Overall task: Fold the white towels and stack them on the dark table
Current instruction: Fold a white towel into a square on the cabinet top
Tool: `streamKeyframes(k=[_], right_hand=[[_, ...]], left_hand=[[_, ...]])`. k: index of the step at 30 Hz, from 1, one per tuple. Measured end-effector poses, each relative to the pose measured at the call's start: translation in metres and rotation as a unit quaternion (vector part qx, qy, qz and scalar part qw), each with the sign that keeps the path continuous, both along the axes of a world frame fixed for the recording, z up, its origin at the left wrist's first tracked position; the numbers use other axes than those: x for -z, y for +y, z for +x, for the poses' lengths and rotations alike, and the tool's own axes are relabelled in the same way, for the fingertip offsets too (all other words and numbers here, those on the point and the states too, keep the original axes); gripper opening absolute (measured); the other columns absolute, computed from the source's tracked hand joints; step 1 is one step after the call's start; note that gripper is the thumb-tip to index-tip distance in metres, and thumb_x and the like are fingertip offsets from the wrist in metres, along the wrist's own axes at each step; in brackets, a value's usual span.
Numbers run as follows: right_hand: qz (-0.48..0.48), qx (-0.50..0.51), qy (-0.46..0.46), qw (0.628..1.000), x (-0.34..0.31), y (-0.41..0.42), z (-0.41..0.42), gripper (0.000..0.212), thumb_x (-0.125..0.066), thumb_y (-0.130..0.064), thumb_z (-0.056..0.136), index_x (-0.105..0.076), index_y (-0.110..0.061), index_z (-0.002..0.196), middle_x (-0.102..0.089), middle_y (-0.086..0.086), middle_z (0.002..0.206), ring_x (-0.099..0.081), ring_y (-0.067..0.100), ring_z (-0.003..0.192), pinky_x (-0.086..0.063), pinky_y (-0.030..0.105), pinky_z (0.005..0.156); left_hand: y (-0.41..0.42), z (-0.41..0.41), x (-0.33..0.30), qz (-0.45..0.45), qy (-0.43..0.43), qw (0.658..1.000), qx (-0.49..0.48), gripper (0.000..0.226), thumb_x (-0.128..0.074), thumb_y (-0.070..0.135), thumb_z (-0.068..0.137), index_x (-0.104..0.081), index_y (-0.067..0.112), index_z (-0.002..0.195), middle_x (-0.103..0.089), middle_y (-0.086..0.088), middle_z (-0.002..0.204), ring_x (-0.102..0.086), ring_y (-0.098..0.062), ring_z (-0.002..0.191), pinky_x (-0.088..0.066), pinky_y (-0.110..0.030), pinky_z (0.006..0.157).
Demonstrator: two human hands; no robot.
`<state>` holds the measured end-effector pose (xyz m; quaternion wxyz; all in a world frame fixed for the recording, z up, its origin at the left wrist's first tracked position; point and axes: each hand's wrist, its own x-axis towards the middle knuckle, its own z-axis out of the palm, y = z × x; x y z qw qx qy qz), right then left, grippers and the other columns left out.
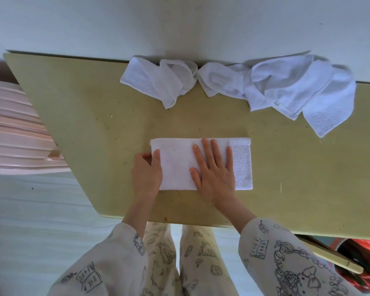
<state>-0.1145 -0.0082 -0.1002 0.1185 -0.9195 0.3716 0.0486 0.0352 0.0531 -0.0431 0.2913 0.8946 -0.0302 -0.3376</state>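
While the folded towel (179,163) lay flat on the table (83,99)
Right hand (214,174) pressed it, fingers spread; left hand (146,171) pinched its left edge.

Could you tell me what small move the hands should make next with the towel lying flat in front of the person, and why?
Probably fold the left end over to the right. The left hand grips the left edge of the folded towel while the right hand presses flat on its middle, as if marking the crease. The towel is a long rectangle, and crumpled towels wait at the far edge of the table.
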Motion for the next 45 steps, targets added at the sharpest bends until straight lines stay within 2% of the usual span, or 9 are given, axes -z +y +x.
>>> streamKeyframes(k=[8, 12, 16, 20, 22, 26, 32, 37, 45], right_hand=[[0.031, 0.023, -0.001, 0.999, -0.002, 0.001, 0.008, 0.059, -0.025, -0.046, 0.094, -0.029, -0.016, 0.145, -0.026, 0.010, 0.153, -0.015, 0.026, 0.142, -0.010, 0.055, 0.112], [0.118, 0.052, -0.118, 0.985, -0.019, -0.012, -0.001, 0.056, -0.020, -0.041, 0.098, -0.021, -0.012, 0.146, -0.027, 0.014, 0.152, -0.021, 0.025, 0.142, -0.016, 0.043, 0.116], [0.149, 0.260, -0.261, 0.918, -0.049, -0.026, -0.043, 0.032, -0.040, -0.019, 0.095, -0.062, -0.008, 0.116, -0.063, 0.006, 0.115, -0.063, 0.020, 0.098, -0.050, 0.027, 0.081], [0.353, 0.438, -0.282, 0.777, -0.053, -0.042, -0.071, 0.022, -0.046, -0.006, 0.092, -0.066, -0.007, 0.103, -0.066, -0.003, 0.078, -0.063, 0.012, 0.065, -0.052, 0.021, 0.067], [0.389, 0.446, -0.281, 0.755, -0.048, -0.044, -0.073, 0.022, -0.046, -0.004, 0.092, -0.066, -0.005, 0.102, -0.066, -0.002, 0.075, -0.063, 0.014, 0.066, -0.055, 0.024, 0.068], [0.404, 0.452, -0.287, 0.741, -0.044, -0.044, -0.072, 0.020, -0.047, -0.006, 0.092, -0.067, -0.007, 0.095, -0.065, -0.002, 0.073, -0.063, 0.016, 0.069, -0.055, 0.025, 0.067], [0.410, 0.457, -0.269, 0.742, -0.041, -0.047, -0.073, 0.024, -0.051, -0.017, 0.091, -0.068, -0.011, 0.075, -0.069, 0.001, 0.070, -0.068, 0.023, 0.074, -0.055, 0.046, 0.079], [0.378, 0.445, -0.251, 0.772, -0.046, -0.048, -0.069, 0.022, -0.052, -0.024, 0.093, -0.068, -0.010, 0.088, -0.059, -0.010, 0.067, -0.058, 0.013, 0.068, -0.046, 0.024, 0.065], [0.342, 0.431, -0.219, 0.806, -0.044, -0.049, -0.065, 0.011, -0.057, -0.024, 0.090, -0.061, -0.015, 0.087, -0.057, -0.010, 0.072, -0.053, 0.008, 0.068, -0.042, 0.021, 0.064]], left_hand=[[-0.004, -0.014, -0.020, -0.105, -0.172, 0.969, 0.144, 0.017, -0.048, 0.028, 0.095, -0.051, 0.012, 0.089, -0.046, 0.009, 0.057, -0.042, -0.007, 0.051, -0.031, -0.017, 0.046], [-0.022, -0.033, -0.036, -0.155, -0.179, 0.953, 0.189, 0.013, -0.051, 0.027, 0.094, -0.048, 0.019, 0.084, -0.041, 0.009, 0.051, -0.039, -0.008, 0.044, -0.035, -0.015, 0.047], [-0.046, -0.062, -0.029, -0.184, -0.158, 0.944, 0.225, 0.012, -0.052, 0.025, 0.093, -0.048, 0.019, 0.083, -0.036, 0.010, 0.050, -0.041, -0.005, 0.046, -0.034, -0.013, 0.048], [-0.064, -0.092, -0.008, -0.150, -0.135, 0.940, 0.275, 0.019, -0.048, 0.029, 0.094, -0.052, 0.011, 0.094, -0.043, 0.011, 0.054, -0.042, -0.008, 0.048, -0.030, -0.019, 0.051], [-0.070, -0.102, 0.000, -0.129, -0.113, 0.941, 0.292, 0.022, -0.046, 0.029, 0.095, -0.052, 0.009, 0.100, -0.047, 0.007, 0.058, -0.046, -0.015, 0.055, -0.033, -0.025, 0.056], [-0.081, -0.114, 0.005, -0.113, -0.082, 0.936, 0.323, 0.024, -0.044, 0.028, 0.096, -0.051, 0.008, 0.106, -0.048, 0.004, 0.061, -0.053, -0.021, 0.062, -0.040, -0.032, 0.058], [-0.085, -0.113, 0.007, -0.102, -0.057, 0.927, 0.356, 0.024, -0.043, 0.024, 0.097, -0.055, 0.012, 0.115, -0.066, -0.004, 0.098, -0.061, -0.018, 0.086, -0.048, -0.029, 0.075], [-0.079, -0.110, 0.012, -0.144, -0.003, 0.933, 0.329, 0.022, -0.044, 0.015, 0.096, -0.060, 0.012, 0.110, -0.068, -0.003, 0.091, -0.063, -0.018, 0.080, -0.050, -0.027, 0.075], [-0.037, -0.082, 0.024, -0.197, -0.275, 0.843, 0.419, 0.025, -0.040, 0.014, 0.090, -0.061, 0.012, 0.104, -0.061, -0.004, 0.096, -0.049, -0.019, 0.090, -0.042, -0.030, 0.079]])
